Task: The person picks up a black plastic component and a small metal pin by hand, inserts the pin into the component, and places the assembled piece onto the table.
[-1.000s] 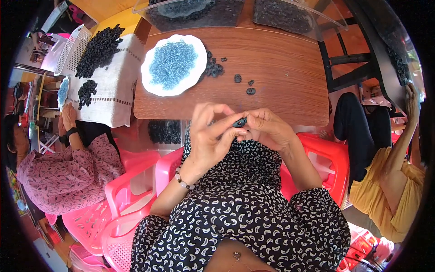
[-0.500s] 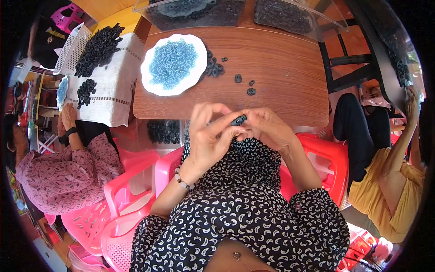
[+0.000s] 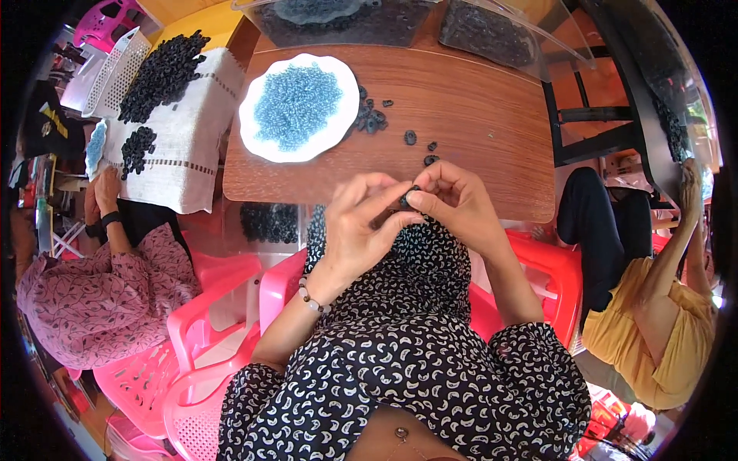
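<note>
Above my lap, just off the table's near edge, both hands meet at a small black plastic piece [image 3: 407,198], rounded and mostly covered by fingers. My left hand [image 3: 357,227] is closed, its thumb and forefinger pinching the piece from the left. From the other side, my right hand [image 3: 461,206] grips it between thumb and fingers. Beyond the hands, a few similar black pieces [image 3: 410,137] lie loose on the brown table [image 3: 477,115]. A white scalloped plate [image 3: 350,127] holds a heap of tiny pale-blue pieces [image 3: 296,104], and more black pieces [image 3: 372,121] are gathered against its right side.
Clear plastic bins [image 3: 346,31] stand along the table's far edge. At left, a person in a pink patterned top [image 3: 100,307] sits by a cloth-covered table [image 3: 188,138] with black pieces. Another person in yellow [image 3: 653,330] is at right. Pink chairs [image 3: 207,315] crowd my left.
The black piece has shifted slightly and is now more covered by my right thumb and fingers. My right hand has risen a little and turned. The whole view has tilted slightly.
</note>
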The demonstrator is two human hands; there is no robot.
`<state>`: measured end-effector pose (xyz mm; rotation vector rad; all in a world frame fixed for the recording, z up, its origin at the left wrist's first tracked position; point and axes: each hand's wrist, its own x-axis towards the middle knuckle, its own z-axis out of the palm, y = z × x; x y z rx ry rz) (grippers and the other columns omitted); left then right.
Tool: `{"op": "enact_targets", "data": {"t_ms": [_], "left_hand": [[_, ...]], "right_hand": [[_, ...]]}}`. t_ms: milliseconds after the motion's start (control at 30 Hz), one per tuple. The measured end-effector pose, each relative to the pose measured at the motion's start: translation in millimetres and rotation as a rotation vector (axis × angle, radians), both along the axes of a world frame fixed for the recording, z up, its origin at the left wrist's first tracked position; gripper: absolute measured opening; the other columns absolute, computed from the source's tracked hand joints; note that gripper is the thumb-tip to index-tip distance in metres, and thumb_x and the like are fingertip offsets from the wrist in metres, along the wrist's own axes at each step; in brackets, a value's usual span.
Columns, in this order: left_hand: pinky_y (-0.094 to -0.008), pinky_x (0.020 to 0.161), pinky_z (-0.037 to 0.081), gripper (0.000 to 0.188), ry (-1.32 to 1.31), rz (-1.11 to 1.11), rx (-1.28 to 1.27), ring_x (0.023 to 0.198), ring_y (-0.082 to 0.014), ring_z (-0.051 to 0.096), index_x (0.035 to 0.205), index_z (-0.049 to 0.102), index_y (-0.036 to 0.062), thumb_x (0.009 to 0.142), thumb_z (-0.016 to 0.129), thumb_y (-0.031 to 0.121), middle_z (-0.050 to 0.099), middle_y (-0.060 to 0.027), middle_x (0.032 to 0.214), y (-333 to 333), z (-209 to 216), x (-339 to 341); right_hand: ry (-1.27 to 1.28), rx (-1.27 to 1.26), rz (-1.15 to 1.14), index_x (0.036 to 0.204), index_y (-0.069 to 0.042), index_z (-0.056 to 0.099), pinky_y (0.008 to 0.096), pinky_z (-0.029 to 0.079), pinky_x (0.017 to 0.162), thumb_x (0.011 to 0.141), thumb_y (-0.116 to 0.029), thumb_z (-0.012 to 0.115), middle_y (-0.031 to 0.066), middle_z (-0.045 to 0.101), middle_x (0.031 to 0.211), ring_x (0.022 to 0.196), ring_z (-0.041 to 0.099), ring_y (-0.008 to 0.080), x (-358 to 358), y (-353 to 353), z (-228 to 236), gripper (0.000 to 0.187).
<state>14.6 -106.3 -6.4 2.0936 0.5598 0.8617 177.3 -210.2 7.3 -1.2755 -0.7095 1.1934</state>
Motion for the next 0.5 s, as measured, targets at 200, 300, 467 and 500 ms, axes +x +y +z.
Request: {"op": "enact_targets", "data": {"t_ms": [200, 300, 467, 500], "left_hand": [[-0.0255, 0.060, 0.047, 0.010, -0.106, 0.050, -0.143, 0.069, -0.0136, 0.062, 0.095, 0.077, 0.0018, 0.089, 0.075, 0.009, 0.069, -0.0075, 0.084, 27.3, -28.7, 0.9], [-0.0226, 0.054, 0.042, 0.009, -0.127, 0.085, -0.183, 0.063, -0.0084, 0.056, 0.086, 0.074, 0.0002, 0.090, 0.072, 0.008, 0.066, -0.0046, 0.077, 34.1, -34.0, 0.1], [-0.0247, 0.052, 0.043, 0.012, -0.044, 0.058, -0.159, 0.058, -0.0108, 0.057, 0.083, 0.071, 0.0007, 0.089, 0.071, 0.011, 0.062, -0.0041, 0.073, 32.8, -32.6, 1.4], [-0.0252, 0.052, 0.044, 0.012, -0.027, 0.058, -0.153, 0.058, -0.0116, 0.057, 0.083, 0.072, 0.0009, 0.089, 0.072, 0.011, 0.062, -0.0046, 0.073, 32.3, -33.4, 2.2]], "right_hand": [[-0.394, 0.115, -0.179, 0.096, -0.005, 0.066, 0.0207, 0.048, 0.066, 0.090, -0.018, 0.077, -0.0029, 0.068, 0.085, 0.077, 0.061, 0.0041, 36.4, 27.6, 31.4, 0.018], [-0.793, 0.181, -0.353, 0.095, -0.007, 0.069, 0.0199, 0.044, 0.063, 0.088, -0.026, 0.079, -0.0055, 0.066, 0.079, 0.073, 0.058, 0.0031, 97.9, 55.1, 46.6, 0.023], [-1.259, 0.214, -0.692, 0.103, 0.000, 0.071, 0.0230, 0.050, 0.075, 0.089, -0.033, 0.078, 0.0014, 0.071, 0.088, 0.081, 0.064, 0.0077, 202.2, 101.3, 77.4, 0.036], [-1.313, 0.189, -0.714, 0.105, 0.000, 0.071, 0.0249, 0.052, 0.077, 0.089, -0.033, 0.077, 0.0040, 0.073, 0.090, 0.083, 0.067, 0.0103, 226.2, 107.1, 76.2, 0.037]]}}
